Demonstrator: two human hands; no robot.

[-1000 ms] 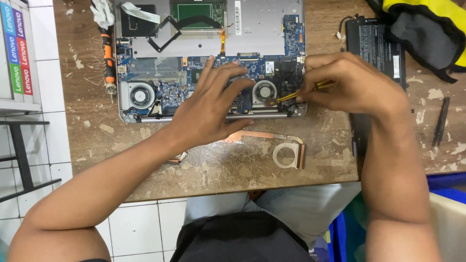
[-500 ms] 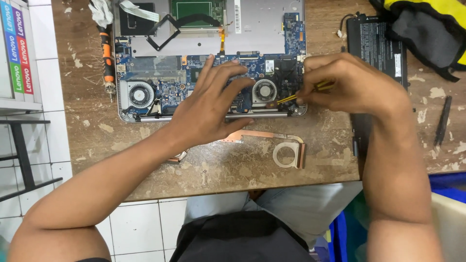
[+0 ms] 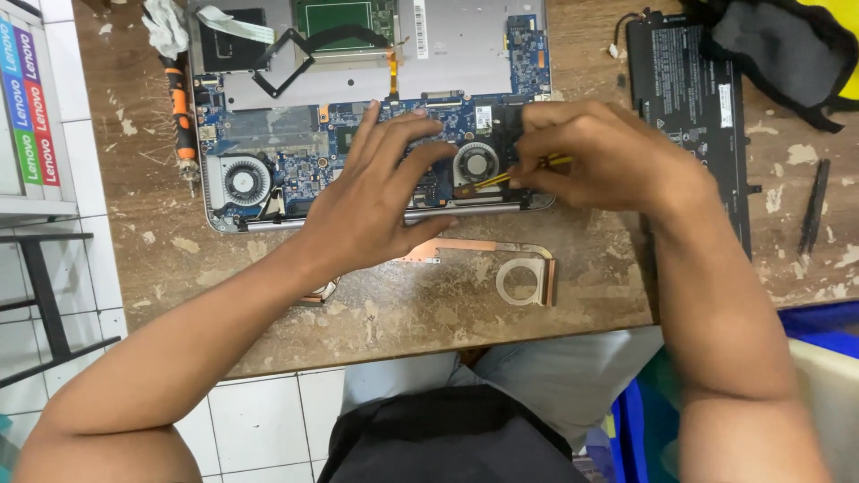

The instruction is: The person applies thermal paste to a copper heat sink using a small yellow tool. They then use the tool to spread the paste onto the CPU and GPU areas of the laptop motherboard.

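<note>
Yellow tool (image 3: pixel 528 170) pinched in right hand (image 3: pixel 608 161), tip beside fan (image 3: pixel 475 165)

Rough, worn wooden table (image 3: pixel 268 295); shiny copper heat pipe (image 3: pixel 501 259).

Battery (image 3: pixel 693 116) right of opened laptop (image 3: pixel 358 98)

The left hand (image 3: pixel 371 201) covers the middle of the opened laptop (image 3: pixel 358 80), whose far side the top edge cuts off. The right hand (image 3: pixel 595 156) hides most of the yellow tool (image 3: pixel 501 176); its tip is too small to tell.
</note>
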